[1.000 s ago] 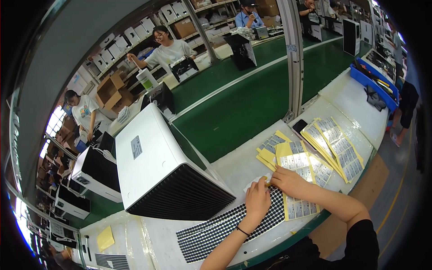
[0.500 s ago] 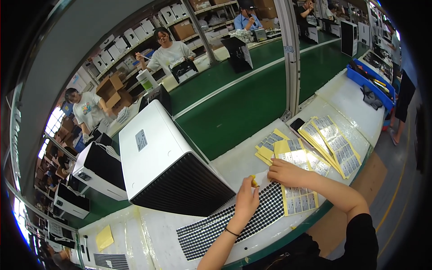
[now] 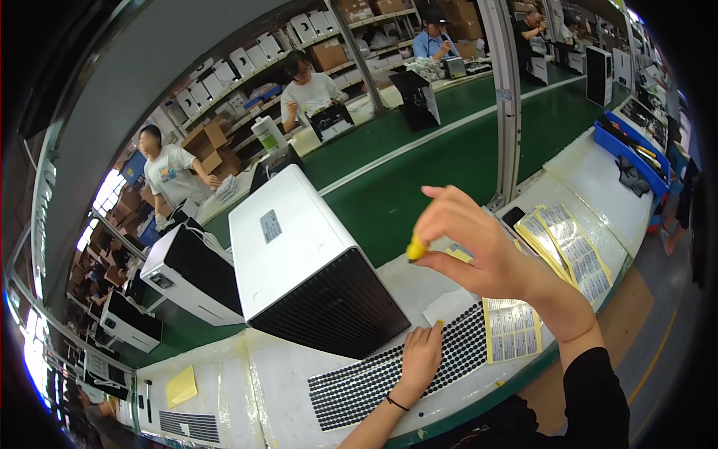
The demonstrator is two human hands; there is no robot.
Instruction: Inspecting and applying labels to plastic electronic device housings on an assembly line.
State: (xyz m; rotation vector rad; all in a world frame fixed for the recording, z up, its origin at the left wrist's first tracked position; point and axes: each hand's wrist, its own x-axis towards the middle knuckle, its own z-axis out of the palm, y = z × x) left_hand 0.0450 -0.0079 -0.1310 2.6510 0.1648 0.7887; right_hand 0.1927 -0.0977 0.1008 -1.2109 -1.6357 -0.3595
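- Yellow bit (image 3: 416, 248), pinched in the right hand (image 3: 480, 241), raised above the surface (image 3: 278, 393).
- Left hand (image 3: 423, 358) on the dot sheet (image 3: 359, 394); its grip I cannot tell.
- Dot sheet lies between box (image 3: 292, 239) and surface's near edge; bare room to its left, label sheet (image 3: 514, 331) just beside its right edge.

One large white case (image 3: 292, 224). To its left, at least two more white-and-black cases (image 3: 196, 273) and one plain yellow sheet (image 3: 181, 387). Before it, one sheet of black dots (image 3: 359, 393). To its right, one left hand (image 3: 422, 358), one right hand (image 3: 482, 241), two yellow fingertips (image 3: 416, 248), one blue bin (image 3: 649, 173), and label sheets (image 3: 514, 329) too overlapped to count. Behind it, one green-labelled bottle (image 3: 268, 133).
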